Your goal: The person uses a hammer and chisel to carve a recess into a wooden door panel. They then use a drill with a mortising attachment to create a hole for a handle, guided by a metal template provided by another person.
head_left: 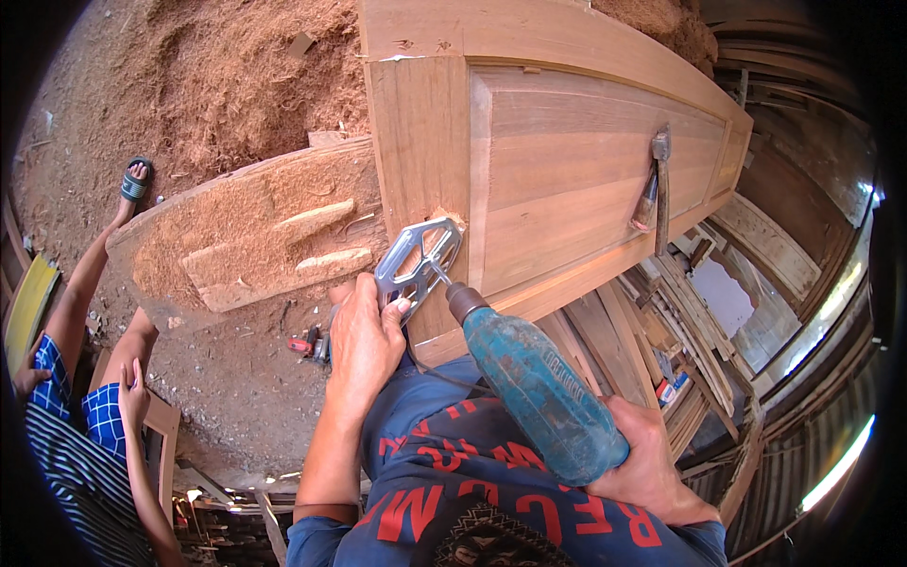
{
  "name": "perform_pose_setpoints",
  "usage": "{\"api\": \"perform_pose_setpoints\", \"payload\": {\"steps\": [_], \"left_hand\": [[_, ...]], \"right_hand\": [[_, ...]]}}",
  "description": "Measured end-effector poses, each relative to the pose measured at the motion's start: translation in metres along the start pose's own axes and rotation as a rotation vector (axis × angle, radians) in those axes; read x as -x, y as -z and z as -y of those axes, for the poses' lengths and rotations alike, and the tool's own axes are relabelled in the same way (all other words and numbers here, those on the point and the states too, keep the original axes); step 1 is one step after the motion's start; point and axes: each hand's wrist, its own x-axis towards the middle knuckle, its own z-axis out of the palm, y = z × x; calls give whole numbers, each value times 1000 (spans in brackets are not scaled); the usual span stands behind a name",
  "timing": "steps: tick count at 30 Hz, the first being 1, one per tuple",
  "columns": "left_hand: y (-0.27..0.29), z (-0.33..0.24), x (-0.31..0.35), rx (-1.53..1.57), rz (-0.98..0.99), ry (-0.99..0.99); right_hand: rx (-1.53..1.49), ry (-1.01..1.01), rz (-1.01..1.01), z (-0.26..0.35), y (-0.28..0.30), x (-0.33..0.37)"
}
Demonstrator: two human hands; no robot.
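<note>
A paneled wooden door (416,142) lies across the view in front of me. My left hand (364,331) is closed on a silver metal plate with cut-outs (385,274), its fingers and thumb around the near end. The plate rests against the door's near edge, beside a rough cut spot in the wood. My right hand (647,463) grips the back end of a worn teal power drill (534,383). The drill's bit points up and left into the plate's opening; whether its tip touches wood I cannot tell.
On the door lie a hammer (662,180) and a chisel (646,203). A dusty wooden slab (255,231) lies left of it, near a sawdust heap (236,76). A red-and-black tool (307,346) sits on the ground. Another person (104,406) sits at left. Planks (694,331) are stacked right.
</note>
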Motion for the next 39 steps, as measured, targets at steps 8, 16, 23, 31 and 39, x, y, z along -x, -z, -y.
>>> {"api": "perform_pose_setpoints", "payload": {"steps": [8, 16, 23, 31, 39], "left_hand": [[-7, 8, 2, -6, -71, -42], [-2, 1, 0, -20, -27, -5], [15, 8, -9, 155, 157, 111], [13, 13, -10, 149, 93, 79], [6, -3, 0, -63, 3, 60]], "right_hand": [[0, 56, -80, -6, -4, -2], [-122, 156, -245, -33, -8, 6], [-125, 205, -411, -72, -19, 8], [-202, 237, -391, -82, -25, 5], [-219, 207, -277, -87, -32, 10]]}}
